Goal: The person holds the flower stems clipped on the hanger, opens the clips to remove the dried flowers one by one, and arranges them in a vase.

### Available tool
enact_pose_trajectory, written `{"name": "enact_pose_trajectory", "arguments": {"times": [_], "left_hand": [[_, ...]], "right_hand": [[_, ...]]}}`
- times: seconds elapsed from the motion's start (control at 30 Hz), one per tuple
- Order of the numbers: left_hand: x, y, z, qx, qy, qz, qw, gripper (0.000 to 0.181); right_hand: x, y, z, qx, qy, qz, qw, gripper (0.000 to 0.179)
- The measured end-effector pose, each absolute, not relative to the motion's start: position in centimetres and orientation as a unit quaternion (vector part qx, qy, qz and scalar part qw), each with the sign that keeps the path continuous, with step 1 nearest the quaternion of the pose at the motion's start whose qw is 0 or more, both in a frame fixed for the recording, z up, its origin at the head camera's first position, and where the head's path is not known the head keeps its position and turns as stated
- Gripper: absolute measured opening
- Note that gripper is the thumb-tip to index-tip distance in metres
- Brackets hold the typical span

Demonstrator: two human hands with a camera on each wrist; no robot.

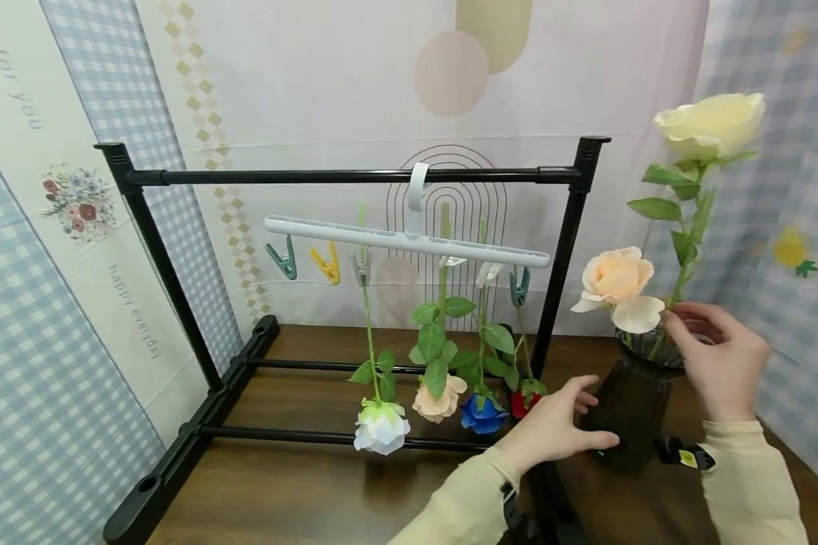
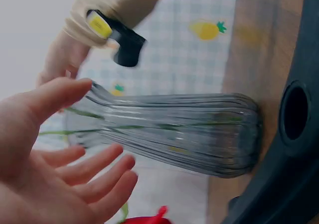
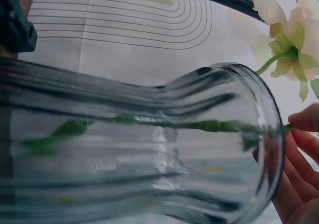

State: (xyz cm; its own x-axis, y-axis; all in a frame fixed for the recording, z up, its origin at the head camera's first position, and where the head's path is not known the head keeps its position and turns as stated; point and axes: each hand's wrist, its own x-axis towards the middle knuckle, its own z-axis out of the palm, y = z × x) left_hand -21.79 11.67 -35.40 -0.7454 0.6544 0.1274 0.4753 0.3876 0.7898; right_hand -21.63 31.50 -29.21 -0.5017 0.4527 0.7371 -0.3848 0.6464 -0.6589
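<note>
A ribbed dark glass vase [image 1: 630, 409] stands at the right of the table. Out of its mouth rise a tall pale yellow rose [image 1: 709, 129] and a shorter peach rose [image 1: 616, 280]. My right hand [image 1: 719, 356] pinches the yellow rose's green stem [image 3: 214, 126] just above the vase rim, thumb against fingers. Within the glass, two stems [image 2: 169, 126] show in the left wrist view. My left hand [image 1: 552, 424] is beside the vase, thumb and fingers spread around its near-left side and holding nothing.
Left of the vase stands a black rack [image 1: 354, 177]. On its bar hangs a pale blue hanger [image 1: 409, 241] with several clips. Upside down from clips hang a white rose [image 1: 382, 428], a peach rose [image 1: 439, 399], a blue rose [image 1: 482, 414] and a red rose [image 1: 523, 403].
</note>
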Motion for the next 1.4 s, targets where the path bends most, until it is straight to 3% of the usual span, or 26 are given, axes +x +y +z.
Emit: {"name": "enact_pose_trajectory", "arguments": {"times": [0.17, 0.4, 0.67, 0.97, 1.4], "left_hand": [[-22.6, 13.5, -36.3, 0.276, 0.835, 0.467, 0.088, 0.078], [-23.2, 16.0, -36.9, 0.199, 0.821, 0.531, 0.063, 0.085], [-23.0, 18.9, -38.2, 0.209, 0.813, 0.543, 0.005, 0.080], [-23.4, 19.5, -40.0, 0.223, 0.822, 0.522, -0.050, 0.068], [-23.5, 19.9, -39.9, 0.198, 0.849, 0.487, -0.056, 0.066]], "right_hand": [[-21.1, 32.1, -29.4, -0.033, -0.790, 0.401, 0.462, 0.018], [-21.1, 32.6, -29.3, -0.042, -0.868, 0.320, 0.378, 0.032], [-20.6, 32.2, -29.1, -0.009, -0.881, 0.246, 0.404, 0.021], [-20.2, 32.0, -29.6, 0.011, -0.908, 0.195, 0.371, 0.019], [-20.2, 32.2, -30.4, 0.012, -0.916, 0.197, 0.350, 0.017]]}}
